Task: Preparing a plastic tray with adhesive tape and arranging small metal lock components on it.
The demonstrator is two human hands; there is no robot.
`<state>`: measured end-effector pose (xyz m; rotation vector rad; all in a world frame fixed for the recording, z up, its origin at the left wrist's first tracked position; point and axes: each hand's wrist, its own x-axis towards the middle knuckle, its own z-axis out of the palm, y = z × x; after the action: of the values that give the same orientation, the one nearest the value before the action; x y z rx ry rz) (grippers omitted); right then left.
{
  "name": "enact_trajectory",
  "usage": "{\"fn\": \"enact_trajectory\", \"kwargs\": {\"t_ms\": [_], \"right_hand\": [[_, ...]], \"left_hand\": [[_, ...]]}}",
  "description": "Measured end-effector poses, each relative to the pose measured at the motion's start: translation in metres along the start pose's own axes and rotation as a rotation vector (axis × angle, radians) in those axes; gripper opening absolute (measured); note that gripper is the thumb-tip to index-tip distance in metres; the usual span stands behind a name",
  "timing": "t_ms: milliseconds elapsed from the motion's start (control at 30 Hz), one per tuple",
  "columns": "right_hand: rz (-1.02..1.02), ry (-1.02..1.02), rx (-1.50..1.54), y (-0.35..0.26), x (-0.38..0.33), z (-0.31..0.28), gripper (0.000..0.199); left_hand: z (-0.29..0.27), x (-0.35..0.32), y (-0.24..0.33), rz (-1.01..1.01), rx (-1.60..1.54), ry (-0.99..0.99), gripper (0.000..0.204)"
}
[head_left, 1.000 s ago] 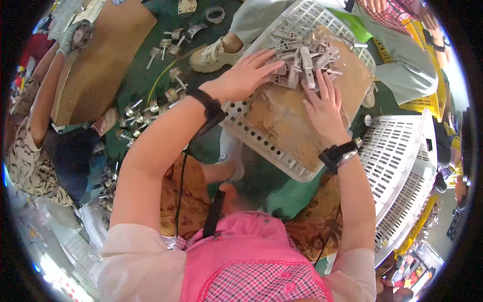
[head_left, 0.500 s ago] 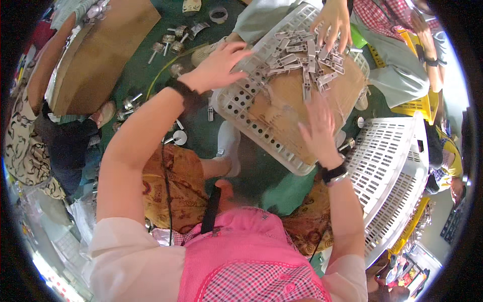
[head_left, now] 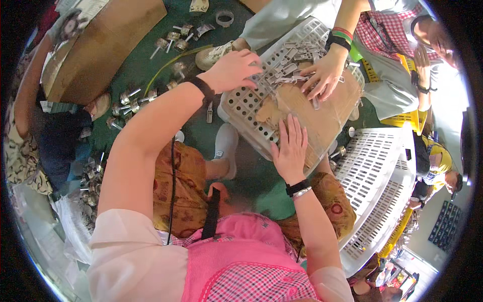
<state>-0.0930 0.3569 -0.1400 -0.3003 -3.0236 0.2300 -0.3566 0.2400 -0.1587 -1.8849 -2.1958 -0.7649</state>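
Note:
A white plastic crate (head_left: 247, 109) with round holes carries a brown cardboard sheet (head_left: 322, 123). Small grey metal clip-like pieces (head_left: 293, 63) lie heaped on its far part. My left hand (head_left: 234, 70) is at the crate's left side, fingers spread and bent, with nothing visible in it; whether it touches the rim I cannot tell. Against the near part of the cardboard my right hand (head_left: 291, 151) lies with straight fingers, holding nothing. A co-worker's hand (head_left: 324, 75) reaches in from the far right, its fingers down among the metal pieces.
Stacked white slotted baskets (head_left: 370, 171) stand at my right. Metal parts with rods (head_left: 132, 100) lie on the green floor at left, near a large cardboard box (head_left: 105, 45). A tape roll (head_left: 224, 19) is farther off. Several people sit around.
My right hand has moved left and nearer to me on the cardboard. The co-worker's hand has come nearer, and the metal pieces now sit farther back. My left hand has shifted slightly right.

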Motion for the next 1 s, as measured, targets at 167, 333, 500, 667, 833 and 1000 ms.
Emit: {"fn": "enact_trajectory", "kwargs": {"t_ms": [167,333,500,667,833,1000], "right_hand": [[0.011,0.074,0.007,0.002,-0.003,0.002,0.062],[0.006,0.065,-0.006,0.006,-0.004,0.005,0.060],[0.004,0.089,0.016,0.009,-0.007,0.009,0.058],[0.000,0.104,0.028,0.011,-0.009,0.007,0.056],[-0.005,0.096,0.021,0.012,-0.007,0.007,0.055],[-0.016,0.100,-0.021,0.010,-0.009,0.007,0.055]], "left_hand": [[-0.006,0.013,0.006,0.311,0.387,-0.127,0.011],[-0.016,0.017,0.010,0.413,0.424,-0.042,0.008],[-0.019,0.022,0.013,0.360,0.466,-0.140,0.012],[-0.034,0.024,0.002,-0.087,0.074,-0.170,0.016],[-0.009,0.007,-0.014,-0.041,-0.077,-0.076,0.038],[0.006,0.045,-0.017,-0.333,-0.109,-0.355,0.047]]}}
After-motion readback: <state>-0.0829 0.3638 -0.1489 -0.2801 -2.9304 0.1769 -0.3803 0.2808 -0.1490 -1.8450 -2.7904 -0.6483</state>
